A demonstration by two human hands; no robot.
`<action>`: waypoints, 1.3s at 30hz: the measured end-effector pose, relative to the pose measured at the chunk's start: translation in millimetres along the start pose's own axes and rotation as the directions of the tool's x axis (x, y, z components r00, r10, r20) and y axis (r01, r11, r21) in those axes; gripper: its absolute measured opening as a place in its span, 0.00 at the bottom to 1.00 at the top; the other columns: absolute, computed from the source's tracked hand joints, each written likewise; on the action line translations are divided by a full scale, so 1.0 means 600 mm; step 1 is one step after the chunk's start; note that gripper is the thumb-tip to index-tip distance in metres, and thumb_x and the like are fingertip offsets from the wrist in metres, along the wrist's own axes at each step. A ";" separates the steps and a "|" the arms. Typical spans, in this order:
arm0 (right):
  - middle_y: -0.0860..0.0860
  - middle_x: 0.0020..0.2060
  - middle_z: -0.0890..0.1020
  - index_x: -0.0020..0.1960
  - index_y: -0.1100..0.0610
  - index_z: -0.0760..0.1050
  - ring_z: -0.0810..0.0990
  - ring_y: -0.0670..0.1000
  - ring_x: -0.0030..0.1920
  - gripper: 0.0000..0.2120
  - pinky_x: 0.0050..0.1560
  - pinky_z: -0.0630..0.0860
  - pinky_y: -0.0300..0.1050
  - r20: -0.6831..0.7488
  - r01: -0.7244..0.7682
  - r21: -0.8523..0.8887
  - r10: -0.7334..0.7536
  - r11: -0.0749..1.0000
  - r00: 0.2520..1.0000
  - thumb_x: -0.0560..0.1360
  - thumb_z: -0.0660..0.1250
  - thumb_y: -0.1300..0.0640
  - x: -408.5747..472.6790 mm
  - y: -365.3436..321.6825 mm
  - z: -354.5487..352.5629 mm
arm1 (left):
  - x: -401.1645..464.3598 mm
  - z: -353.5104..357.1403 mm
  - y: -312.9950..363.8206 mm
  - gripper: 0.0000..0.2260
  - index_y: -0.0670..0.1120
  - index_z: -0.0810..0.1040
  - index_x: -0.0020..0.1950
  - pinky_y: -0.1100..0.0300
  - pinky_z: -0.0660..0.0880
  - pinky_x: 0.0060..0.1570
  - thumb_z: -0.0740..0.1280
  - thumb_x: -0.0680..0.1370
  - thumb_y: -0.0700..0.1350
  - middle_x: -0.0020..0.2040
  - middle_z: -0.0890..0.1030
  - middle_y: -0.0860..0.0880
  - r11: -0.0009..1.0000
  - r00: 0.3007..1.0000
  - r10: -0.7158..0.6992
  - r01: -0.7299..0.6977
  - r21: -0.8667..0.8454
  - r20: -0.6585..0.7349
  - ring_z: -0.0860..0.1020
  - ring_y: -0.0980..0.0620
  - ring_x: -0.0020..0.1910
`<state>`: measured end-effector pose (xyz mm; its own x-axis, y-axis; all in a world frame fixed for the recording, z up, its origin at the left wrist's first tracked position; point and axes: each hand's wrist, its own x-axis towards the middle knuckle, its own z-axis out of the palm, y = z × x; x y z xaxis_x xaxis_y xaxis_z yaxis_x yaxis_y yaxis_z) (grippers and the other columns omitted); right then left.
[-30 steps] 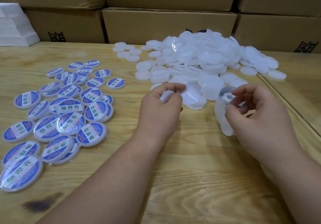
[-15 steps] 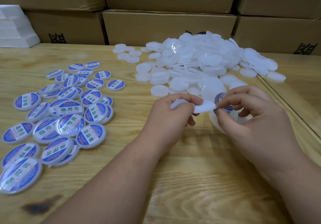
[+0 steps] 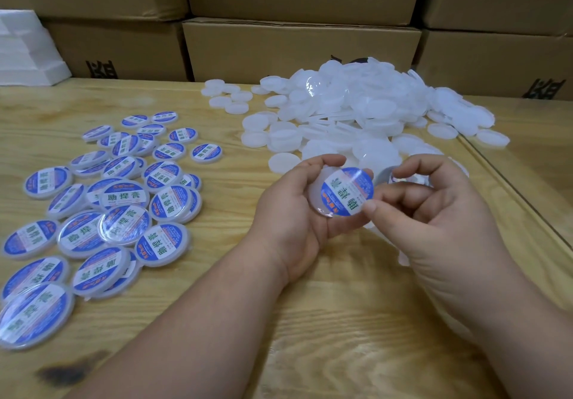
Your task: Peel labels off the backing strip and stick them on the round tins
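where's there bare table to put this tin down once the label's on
Bare wood runs between the labelled tins on the left and the left hand, and along the near edge under both forearms. A strip also lies open behind the labelled tins, toward the cardboard boxes. The blank tin pile crowds the far right; the right hand covers more.

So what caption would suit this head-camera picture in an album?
Left hand holds a round tin while the right hand smooths its blue label, labelled tins lying alongside.
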<state>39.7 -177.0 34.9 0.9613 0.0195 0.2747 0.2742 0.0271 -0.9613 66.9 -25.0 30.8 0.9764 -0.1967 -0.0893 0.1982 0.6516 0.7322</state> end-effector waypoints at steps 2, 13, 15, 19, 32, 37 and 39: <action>0.53 0.36 0.86 0.53 0.52 0.72 0.74 0.50 0.32 0.16 0.24 0.68 0.34 -0.004 -0.042 -0.028 0.042 0.999 0.999 0.73 0.74 0.65 0.001 0.005 -0.001 | -0.002 0.000 -0.001 0.13 0.41 0.77 0.54 0.50 0.83 0.38 0.54 0.84 0.44 0.53 0.85 0.34 0.999 0.999 -0.028 0.029 -0.019 0.035 0.85 0.38 0.46; 0.53 0.40 0.87 0.51 0.50 0.73 0.82 0.69 0.44 0.14 0.39 0.76 0.53 -0.057 -0.093 -0.091 0.088 0.991 0.994 0.74 0.74 0.64 0.010 0.030 -0.004 | 0.003 -0.003 -0.015 0.14 0.42 0.77 0.54 0.50 0.84 0.41 0.52 0.80 0.38 0.53 0.84 0.34 0.995 0.995 -0.038 0.030 0.091 0.090 0.85 0.39 0.49; 0.52 0.40 0.87 0.51 0.49 0.73 0.82 0.69 0.43 0.14 0.39 0.76 0.53 -0.057 -0.093 -0.092 0.088 0.991 0.995 0.74 0.74 0.64 0.011 0.032 -0.004 | 0.004 -0.003 -0.014 0.13 0.43 0.77 0.53 0.51 0.83 0.40 0.53 0.81 0.38 0.53 0.85 0.34 0.994 0.995 -0.034 0.024 0.103 0.090 0.85 0.40 0.48; 0.52 0.40 0.87 0.50 0.49 0.74 0.82 0.69 0.43 0.14 0.40 0.78 0.58 -0.049 -0.089 -0.102 0.084 0.991 0.995 0.72 0.75 0.62 0.013 0.033 -0.004 | 0.006 -0.005 -0.015 0.13 0.44 0.77 0.54 0.52 0.82 0.37 0.53 0.81 0.37 0.52 0.86 0.36 0.992 0.996 -0.030 0.021 0.122 0.079 0.85 0.40 0.47; 0.51 0.42 0.87 0.51 0.53 0.74 0.84 0.68 0.43 0.12 0.45 0.79 0.70 -0.058 -0.100 -0.149 0.092 0.984 0.994 0.74 0.74 0.64 0.014 0.033 -0.005 | 0.010 -0.006 -0.017 0.15 0.45 0.78 0.52 0.50 0.84 0.40 0.53 0.80 0.35 0.53 0.85 0.35 0.988 0.998 -0.035 0.026 0.151 0.057 0.84 0.38 0.50; 0.49 0.42 0.88 0.52 0.53 0.75 0.84 0.67 0.43 0.12 0.40 0.78 0.59 -0.059 -0.101 -0.168 0.092 0.981 0.994 0.74 0.75 0.63 0.013 0.032 -0.007 | 0.011 -0.008 -0.019 0.14 0.44 0.78 0.52 0.49 0.84 0.42 0.53 0.79 0.35 0.54 0.85 0.35 0.989 0.997 -0.028 0.017 0.149 0.068 0.84 0.37 0.50; 0.49 0.42 0.88 0.52 0.54 0.75 0.84 0.66 0.43 0.12 0.40 0.77 0.57 -0.061 -0.102 -0.168 0.093 0.980 0.994 0.73 0.75 0.63 0.012 0.031 -0.006 | 0.012 -0.008 -0.020 0.15 0.44 0.78 0.52 0.49 0.84 0.41 0.53 0.79 0.34 0.54 0.85 0.35 0.988 0.998 -0.022 0.011 0.157 0.067 0.84 0.37 0.50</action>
<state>52.0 -179.9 19.2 0.9824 -0.0395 0.1825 0.1751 -0.1434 -0.9740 72.1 -30.9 17.9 0.9639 -0.2593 -0.0602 0.1933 0.5261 0.8282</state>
